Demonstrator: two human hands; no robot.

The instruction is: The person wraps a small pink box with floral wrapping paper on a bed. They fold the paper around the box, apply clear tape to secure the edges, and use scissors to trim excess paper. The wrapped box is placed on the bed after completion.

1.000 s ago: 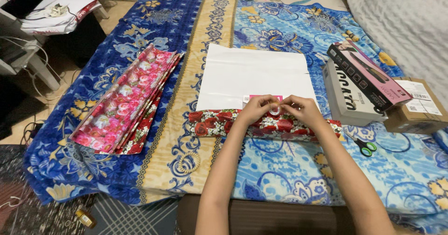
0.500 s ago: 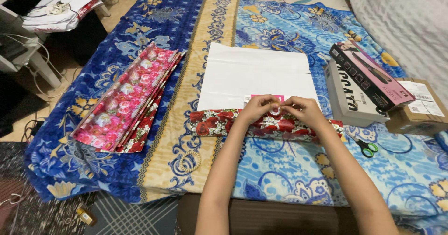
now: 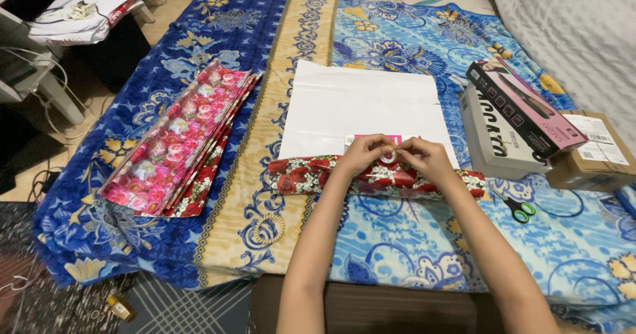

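My left hand (image 3: 361, 153) and my right hand (image 3: 424, 158) meet over a small clear tape roll (image 3: 389, 156), both pinching it. Under them lies a long parcel (image 3: 306, 173) wrapped in red rose paper, its near edge folded over. The white underside of the wrapping sheet (image 3: 361, 105) spreads out behind it on the bed, and a pink strip peeks out just beyond my fingers.
A stack of pink and red floral wrapping sheets (image 3: 177, 145) lies to the left. To the right stand a grey box with a pink-and-black box (image 3: 523, 109) on top and a brown carton (image 3: 591, 152). Green-handled scissors (image 3: 516, 206) lie near my right forearm. A beaded ring (image 3: 267, 228) rests near the bed's front edge.
Both hands stay on the tape roll over the wrapped parcel with only slight finger movement. Nothing else has moved.
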